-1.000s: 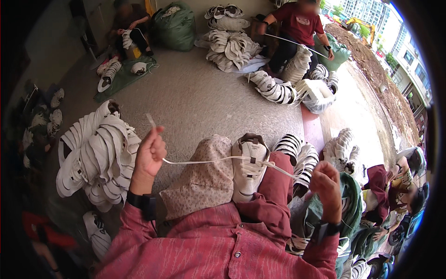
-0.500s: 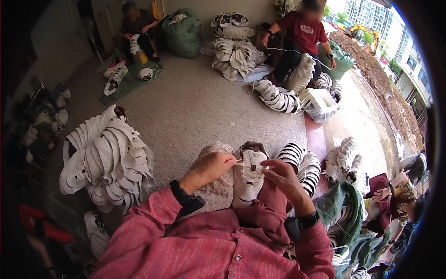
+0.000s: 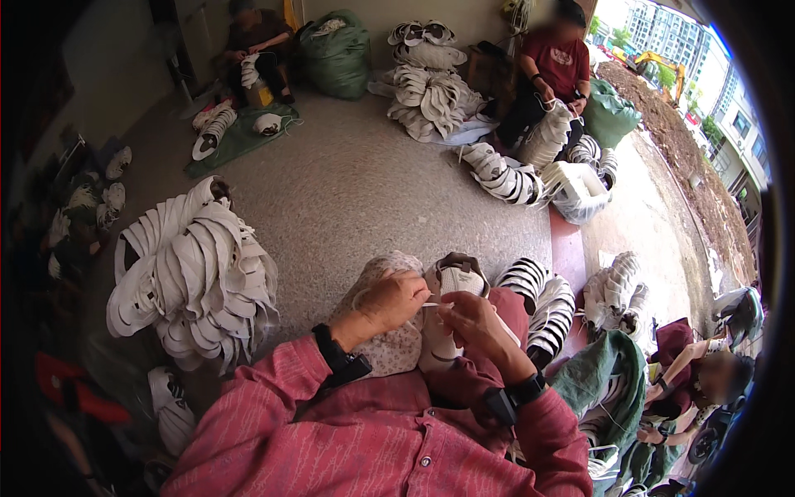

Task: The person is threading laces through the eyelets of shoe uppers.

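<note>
A white shoe upper point(image 3: 462, 281) with a brown collar lies on my lap, its collar end away from me. Over its front part, my left hand point(image 3: 392, 300) is closed, its fingertips pinching a white shoelace point(image 3: 431, 304). On the other side my right hand point(image 3: 479, 321) pinches the same lace, which runs short and nearly level between the two hands. Much of the upper's lacing is hidden beneath my right hand. A flowered cloth point(image 3: 389, 352) covers my left knee, under the left hand.
A tall heap of white shoe uppers point(image 3: 203, 277) stands on the left. Nested striped uppers point(image 3: 553, 313) sit right of my knee, beside a green sack point(image 3: 609, 360). Co-workers sit at far left point(image 3: 258, 37), far right point(image 3: 563, 70) and near right point(image 3: 687, 377).
My hands have come closer together over the upper, the right moving left and down with the lace. The far-right person's hands, previously spread with a lace, are together at a stack of uppers.
</note>
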`<move>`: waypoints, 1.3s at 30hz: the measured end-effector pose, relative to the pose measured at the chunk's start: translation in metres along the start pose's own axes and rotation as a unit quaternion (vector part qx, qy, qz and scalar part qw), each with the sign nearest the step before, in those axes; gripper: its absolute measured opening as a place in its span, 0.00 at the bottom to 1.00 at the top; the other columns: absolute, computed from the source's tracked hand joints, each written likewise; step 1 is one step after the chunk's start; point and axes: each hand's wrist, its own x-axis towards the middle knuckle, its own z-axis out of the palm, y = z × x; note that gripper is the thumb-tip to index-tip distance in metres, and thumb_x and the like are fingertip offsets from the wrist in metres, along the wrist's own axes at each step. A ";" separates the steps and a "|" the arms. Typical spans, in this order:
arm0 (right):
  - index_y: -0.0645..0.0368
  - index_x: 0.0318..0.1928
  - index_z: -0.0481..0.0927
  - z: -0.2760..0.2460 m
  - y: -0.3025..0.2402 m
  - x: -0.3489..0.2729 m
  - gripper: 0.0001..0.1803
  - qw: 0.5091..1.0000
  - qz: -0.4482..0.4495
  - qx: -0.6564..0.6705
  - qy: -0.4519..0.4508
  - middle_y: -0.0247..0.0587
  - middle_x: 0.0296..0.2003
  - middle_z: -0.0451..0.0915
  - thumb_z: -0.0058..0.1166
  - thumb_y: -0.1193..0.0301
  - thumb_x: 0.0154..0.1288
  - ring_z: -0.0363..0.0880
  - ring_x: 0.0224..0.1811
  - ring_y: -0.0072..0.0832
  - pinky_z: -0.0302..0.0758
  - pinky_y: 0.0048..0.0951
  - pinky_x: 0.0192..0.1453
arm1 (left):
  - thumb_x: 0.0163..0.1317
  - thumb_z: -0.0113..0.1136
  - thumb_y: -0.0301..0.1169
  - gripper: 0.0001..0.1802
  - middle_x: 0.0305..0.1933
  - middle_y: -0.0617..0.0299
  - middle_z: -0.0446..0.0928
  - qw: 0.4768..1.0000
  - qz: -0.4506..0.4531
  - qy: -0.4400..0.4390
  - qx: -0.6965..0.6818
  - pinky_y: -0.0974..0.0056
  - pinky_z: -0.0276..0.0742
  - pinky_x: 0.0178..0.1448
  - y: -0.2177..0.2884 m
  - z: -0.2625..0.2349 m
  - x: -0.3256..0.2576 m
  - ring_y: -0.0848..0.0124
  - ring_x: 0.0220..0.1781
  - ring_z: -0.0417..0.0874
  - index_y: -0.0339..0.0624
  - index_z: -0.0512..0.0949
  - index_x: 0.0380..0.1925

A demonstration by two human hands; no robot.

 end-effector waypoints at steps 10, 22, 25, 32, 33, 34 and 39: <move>0.64 0.51 0.77 0.005 0.003 0.003 0.16 0.998 -0.044 -0.046 0.003 0.30 0.19 0.75 0.56 0.71 0.65 0.70 0.18 0.13 0.63 0.16 0.19 | 0.53 0.59 0.34 0.07 0.34 0.58 0.74 0.984 0.118 0.009 0.132 0.52 0.69 0.50 -0.013 0.019 0.007 0.62 0.47 0.77 0.44 0.79 0.28; 0.55 0.51 0.80 -0.055 0.012 0.072 0.18 0.979 -0.088 -0.170 -0.066 0.41 0.31 0.81 0.57 0.77 0.59 0.79 0.29 0.29 0.78 0.29 0.35 | 0.43 0.67 0.30 0.14 0.36 0.54 0.81 0.922 0.198 -0.297 -0.150 0.59 0.75 0.43 -0.045 0.010 0.083 0.61 0.40 0.80 0.43 0.81 0.33; 0.61 0.43 0.80 -0.050 0.019 0.077 0.11 0.952 -0.140 -0.270 -0.045 0.37 0.27 0.80 0.54 0.75 0.60 0.76 0.24 0.22 0.74 0.25 0.28 | 0.42 0.66 0.29 0.10 0.32 0.58 0.81 0.942 0.193 -0.262 -0.085 0.59 0.75 0.38 -0.046 0.015 0.081 0.64 0.36 0.81 0.45 0.82 0.29; 0.58 0.38 0.81 -0.060 0.031 0.089 0.07 0.916 -0.203 -0.334 -0.096 0.32 0.24 0.80 0.58 0.76 0.58 0.74 0.21 0.18 0.71 0.23 0.24 | 0.40 0.68 0.31 0.07 0.25 0.60 0.80 0.957 0.191 -0.180 -0.123 0.61 0.74 0.34 -0.048 0.023 0.072 0.65 0.30 0.80 0.45 0.81 0.21; 0.58 0.38 0.81 -0.059 0.034 0.089 0.07 0.915 -0.206 -0.332 -0.097 0.32 0.24 0.80 0.58 0.76 0.58 0.74 0.21 0.18 0.71 0.23 0.24 | 0.40 0.68 0.31 0.07 0.25 0.60 0.80 0.956 0.189 -0.184 -0.126 0.61 0.74 0.34 -0.047 0.022 0.072 0.65 0.30 0.80 0.45 0.81 0.21; 0.57 0.36 0.81 -0.057 0.036 0.088 0.06 0.942 -0.189 -0.268 -0.074 0.32 0.24 0.79 0.58 0.77 0.57 0.73 0.21 0.17 0.71 0.22 0.24 | 0.39 0.69 0.31 0.08 0.24 0.60 0.80 0.958 0.178 -0.187 -0.121 0.61 0.74 0.34 -0.046 0.022 0.071 0.65 0.29 0.80 0.45 0.80 0.21; 0.58 0.34 0.81 -0.055 0.043 0.094 0.04 0.974 -0.127 -0.186 -0.025 0.31 0.24 0.79 0.59 0.78 0.57 0.73 0.21 0.17 0.71 0.20 0.24 | 0.40 0.70 0.33 0.09 0.23 0.60 0.80 0.964 0.156 -0.179 -0.117 0.60 0.73 0.32 -0.037 0.015 0.066 0.65 0.28 0.79 0.44 0.80 0.20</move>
